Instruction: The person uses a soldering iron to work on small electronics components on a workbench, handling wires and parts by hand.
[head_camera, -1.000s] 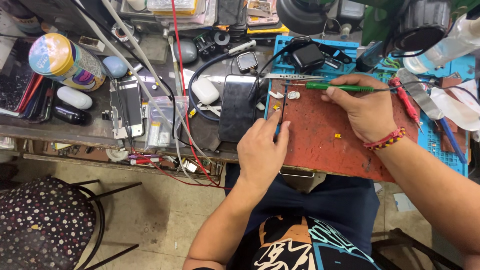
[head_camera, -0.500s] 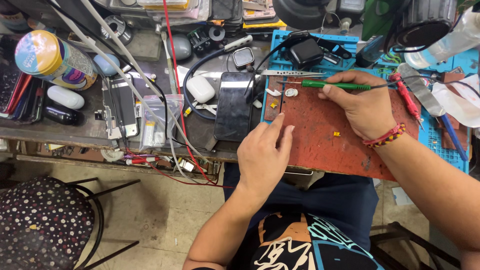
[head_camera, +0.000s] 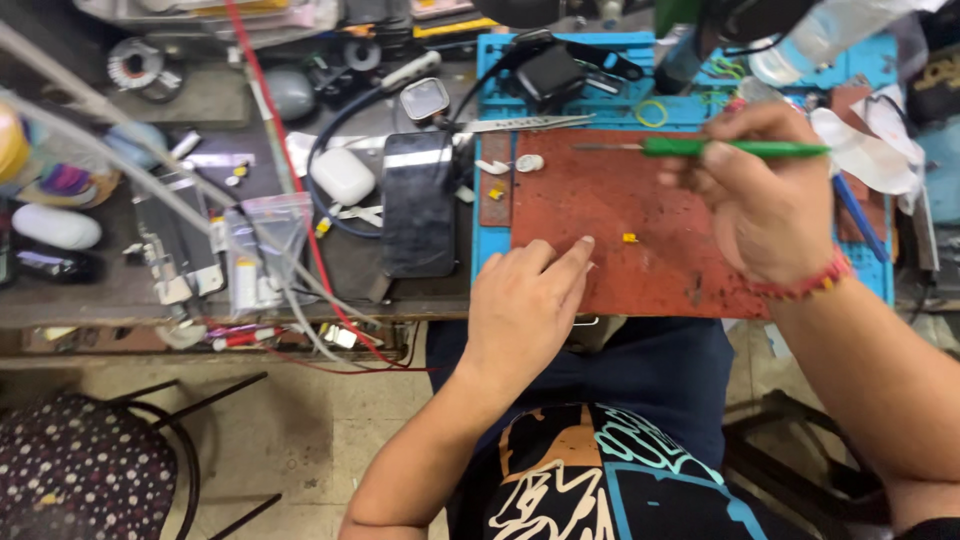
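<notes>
I pinch the green screwdriver in my right hand, fingers pressed together; my left hand rests with loosely curled fingers on the red mat. A tiny yellow part lies just beyond my left fingertips; I judge steady aiming comes next.

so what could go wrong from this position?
1. The tiny yellow part lies loose on the red mat between the hands; a sweep of the left hand could flick it off the near edge.
2. The right hand holds the green screwdriver out over the mat, tip toward the small white pieces; a slip might scatter them.
</notes>
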